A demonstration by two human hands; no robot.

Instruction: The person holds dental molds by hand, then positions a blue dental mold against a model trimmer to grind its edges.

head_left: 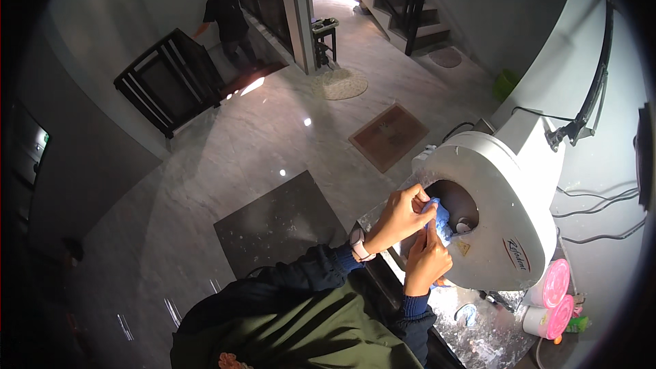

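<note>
At the front opening of a white rounded machine (497, 232), both hands are closed on a small blue piece (441, 217) with an irregular shape; its exact kind I cannot make out. My left hand (400, 220), with a pale watch (360, 243) on its wrist, grips the piece from the left, fingertips at its top. Just below, my right hand (428, 262) has its fingers on the piece's lower side. Inside the dark round opening (456, 195), a small pale round part (463, 225) shows to the right of the blue piece.
The worktop (478, 331) under the machine is spattered with white residue. Two pink-lidded tubs (551, 283) stand at its right, below loose cables (601, 198). A black jointed arm (594, 96) rises behind. Across the floor, another person (227, 20) stands by a black gate (171, 82).
</note>
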